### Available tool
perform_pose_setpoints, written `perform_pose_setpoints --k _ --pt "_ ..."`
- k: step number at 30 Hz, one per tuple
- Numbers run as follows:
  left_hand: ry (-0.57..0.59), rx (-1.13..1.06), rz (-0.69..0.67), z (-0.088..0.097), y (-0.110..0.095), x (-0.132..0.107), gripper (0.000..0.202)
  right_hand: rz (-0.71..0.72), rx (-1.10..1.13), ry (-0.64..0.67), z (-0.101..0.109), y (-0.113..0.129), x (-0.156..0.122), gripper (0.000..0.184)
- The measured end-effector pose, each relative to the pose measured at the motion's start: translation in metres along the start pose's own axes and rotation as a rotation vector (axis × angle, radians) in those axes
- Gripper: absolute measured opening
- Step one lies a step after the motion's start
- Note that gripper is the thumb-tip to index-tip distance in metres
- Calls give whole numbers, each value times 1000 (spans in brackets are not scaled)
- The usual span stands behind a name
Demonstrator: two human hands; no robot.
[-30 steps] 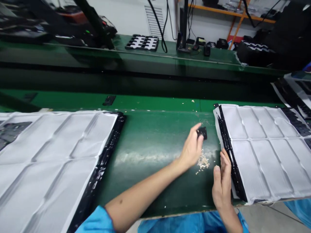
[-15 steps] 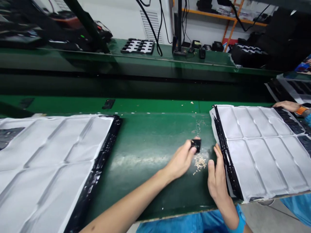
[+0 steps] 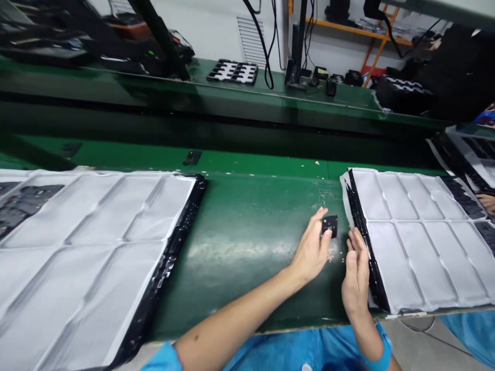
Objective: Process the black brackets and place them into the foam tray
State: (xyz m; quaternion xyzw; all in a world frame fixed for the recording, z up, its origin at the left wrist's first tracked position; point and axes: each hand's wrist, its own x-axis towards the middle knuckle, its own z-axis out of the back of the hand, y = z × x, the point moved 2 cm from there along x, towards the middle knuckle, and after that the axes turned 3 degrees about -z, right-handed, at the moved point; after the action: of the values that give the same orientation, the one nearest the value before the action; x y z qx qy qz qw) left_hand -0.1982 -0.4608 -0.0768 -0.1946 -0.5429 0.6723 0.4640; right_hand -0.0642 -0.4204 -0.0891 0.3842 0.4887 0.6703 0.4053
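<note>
My left hand (image 3: 311, 251) pinches a small flat black piece (image 3: 330, 225) between thumb and fingers, low over the green bench (image 3: 240, 293). Pale little crumbs (image 3: 330, 255) lie just below the piece, partly hidden by my left hand. Close by on the right, my right hand (image 3: 356, 283) holds nothing, its fingers stretched out and the thumb apart. It rests beside the black edge of a stack of trays (image 3: 373, 268) topped with a white sheet; whether it touches the stack I cannot tell.
Another white-covered tray stack (image 3: 168, 257) stands at left, with black parts (image 3: 29, 206) on it. Single black pieces (image 3: 192, 157) lie toward the back. A compartment tray (image 3: 232, 72) and hanging cables (image 3: 266, 51) are on the rear shelf. Part of another person's hand (image 3: 488, 202) shows at far right.
My left hand and the black piece have shifted right, toward my right hand. The crumbs, heaped before, now show as fewer scattered bits. The other person's hand has moved down and mostly out of view.
</note>
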Motion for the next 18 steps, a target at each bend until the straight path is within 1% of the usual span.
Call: perform_pose_setpoints --k 1,3,5,7,10,12,13,14,16,18 --pt "19 -9 11 11 -2 -1 27 15 -13 -9 2 6 0 51" --pt "99 -35 37 31 -8 -3 16 58 -48 -10 3 19 3 48" --pt "202 -68 51 45 -17 -5 15 118 -88 16 0 30 8 46" --pt "297 -85 51 53 -26 -6 15 162 -121 89 -5 38 14 40" --pt "375 -46 30 63 -34 -5 14 131 -103 182 -12 43 18 25" --pt "376 -13 22 69 -29 -6 7 54 -40 162 -11 42 17 21" --pt "359 5 25 72 -24 -8 9 14 -2 131 -9 41 15 20" --pt "342 35 28 74 -17 -11 19 -24 36 99 -7 41 14 21" --pt "326 146 11 73 -1 -18 45 -85 100 41 -2 41 11 24" --pt "372 277 -66 65 10 -28 72 -121 156 29 2 43 9 26"
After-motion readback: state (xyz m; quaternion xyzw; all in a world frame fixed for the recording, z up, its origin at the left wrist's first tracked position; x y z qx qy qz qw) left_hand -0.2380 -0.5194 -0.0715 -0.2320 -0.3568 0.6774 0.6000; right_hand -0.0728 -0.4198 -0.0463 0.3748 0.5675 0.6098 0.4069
